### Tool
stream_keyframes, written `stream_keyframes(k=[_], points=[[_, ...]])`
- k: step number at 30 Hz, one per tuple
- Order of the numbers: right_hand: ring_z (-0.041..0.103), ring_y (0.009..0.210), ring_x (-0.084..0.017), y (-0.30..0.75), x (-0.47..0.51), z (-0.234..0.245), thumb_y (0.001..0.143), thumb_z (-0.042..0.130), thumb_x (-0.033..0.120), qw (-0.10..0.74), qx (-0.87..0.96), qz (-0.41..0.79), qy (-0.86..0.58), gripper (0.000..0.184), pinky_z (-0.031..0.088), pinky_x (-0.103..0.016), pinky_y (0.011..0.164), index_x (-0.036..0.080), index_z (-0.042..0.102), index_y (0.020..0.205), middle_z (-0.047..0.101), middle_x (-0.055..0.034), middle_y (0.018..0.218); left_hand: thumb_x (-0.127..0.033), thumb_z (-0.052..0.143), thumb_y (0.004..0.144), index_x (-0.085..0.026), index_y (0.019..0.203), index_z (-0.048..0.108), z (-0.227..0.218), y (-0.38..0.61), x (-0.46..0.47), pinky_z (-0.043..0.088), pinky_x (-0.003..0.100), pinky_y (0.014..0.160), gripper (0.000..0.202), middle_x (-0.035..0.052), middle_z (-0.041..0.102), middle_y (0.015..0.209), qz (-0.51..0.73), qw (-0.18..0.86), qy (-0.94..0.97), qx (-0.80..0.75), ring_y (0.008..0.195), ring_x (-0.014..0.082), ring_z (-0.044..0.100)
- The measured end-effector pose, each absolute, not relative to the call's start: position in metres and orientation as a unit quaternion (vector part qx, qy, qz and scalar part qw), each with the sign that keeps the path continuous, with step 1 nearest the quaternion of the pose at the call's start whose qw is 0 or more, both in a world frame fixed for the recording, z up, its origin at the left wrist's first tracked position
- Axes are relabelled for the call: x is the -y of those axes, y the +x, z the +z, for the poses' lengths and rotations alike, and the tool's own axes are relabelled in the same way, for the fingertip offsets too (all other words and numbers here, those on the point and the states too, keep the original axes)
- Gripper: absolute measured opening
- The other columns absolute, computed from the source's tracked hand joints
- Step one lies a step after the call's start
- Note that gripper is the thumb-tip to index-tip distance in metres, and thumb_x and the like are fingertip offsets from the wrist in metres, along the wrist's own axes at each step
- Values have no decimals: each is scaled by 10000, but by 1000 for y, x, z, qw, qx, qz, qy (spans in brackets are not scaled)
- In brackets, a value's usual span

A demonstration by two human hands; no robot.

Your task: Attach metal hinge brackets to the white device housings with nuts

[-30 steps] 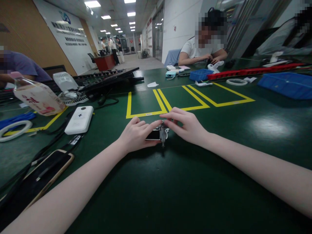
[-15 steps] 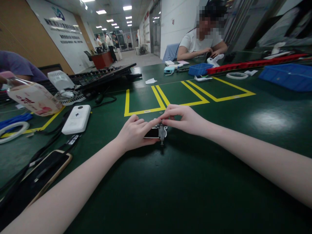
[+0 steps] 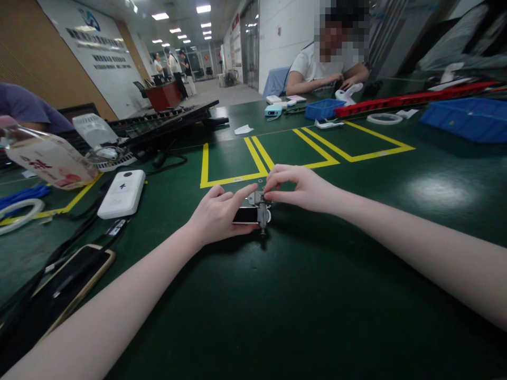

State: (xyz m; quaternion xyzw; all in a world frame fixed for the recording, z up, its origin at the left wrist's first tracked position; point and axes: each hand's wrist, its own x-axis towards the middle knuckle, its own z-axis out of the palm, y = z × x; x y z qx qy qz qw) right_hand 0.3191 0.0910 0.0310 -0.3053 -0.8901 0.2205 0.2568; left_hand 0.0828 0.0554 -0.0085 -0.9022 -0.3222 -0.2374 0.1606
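Observation:
A small metal assembly with a black flat face and a grey upright cylinder (image 3: 262, 216) rests low over the green table. My left hand (image 3: 217, 214) grips it from the left, thumb below, with the index finger stretched out above it. My right hand (image 3: 295, 184) pinches at the cylinder's upper end with thumb and fingertips; whether a small part sits between them is too small to tell. A tiny ring (image 3: 260, 181), like a washer, lies on the table just beyond the fingers.
Yellow tape (image 3: 233, 180) marks boxes on the table ahead. To the left are a white power bank (image 3: 122, 194), a phone (image 3: 75, 290), cables and a drink bottle (image 3: 47, 158). Blue trays (image 3: 467, 120) stand at the right. A person (image 3: 328, 66) sits across the table.
My left index finger has lifted off the top of the metal assembly, showing more of it. My right hand stays at the cylinder's upper end. The camera view has shifted slightly.

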Motion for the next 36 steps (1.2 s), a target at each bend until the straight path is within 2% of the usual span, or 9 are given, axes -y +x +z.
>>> stream_keyframes(k=[4,7,15,22,31,36], points=[[569,843,-169,320,-90,30,839,592,306,253,922,121,-268,156,367,-343,787,188,692,857,629,-42,898,-514,536,844,-121,1336,372,-8,83,-56,357,315,695,650,49,709,803,-235,165,-904,317,655,189,631],[578,845,-169,320,-90,29,839,593,293,259,927,96,-253,141,360,-344,789,188,682,865,644,-40,905,-520,521,851,-118,1319,392,-8,83,-55,355,313,686,630,47,707,784,-235,171,-904,313,655,189,637],[583,852,-168,320,-92,27,852,578,304,280,912,172,-247,180,430,-328,784,183,709,876,643,-51,900,-518,519,850,-123,1325,405,-8,82,-55,355,317,686,628,50,708,787,-230,173,-904,316,662,195,636],[588,949,-178,319,-95,20,841,584,298,285,877,286,-260,190,450,-365,894,235,719,960,632,-43,995,-520,523,848,-111,1310,421,-8,82,-56,347,315,678,626,53,712,778,-241,170,-904,308,663,198,646],[603,999,-234,302,-93,23,773,644,475,268,846,339,-311,255,433,-424,955,256,733,867,661,-52,1056,-581,497,839,-124,1346,405,-4,72,-51,321,325,715,688,63,715,842,-214,151,-905,335,753,210,655],[600,1025,-270,305,-107,20,721,653,576,242,847,303,-364,292,461,-439,882,361,747,895,657,-92,1082,-538,487,862,-119,1386,359,1,68,-57,337,342,761,683,76,720,936,-192,110,-915,338,834,216,655]])
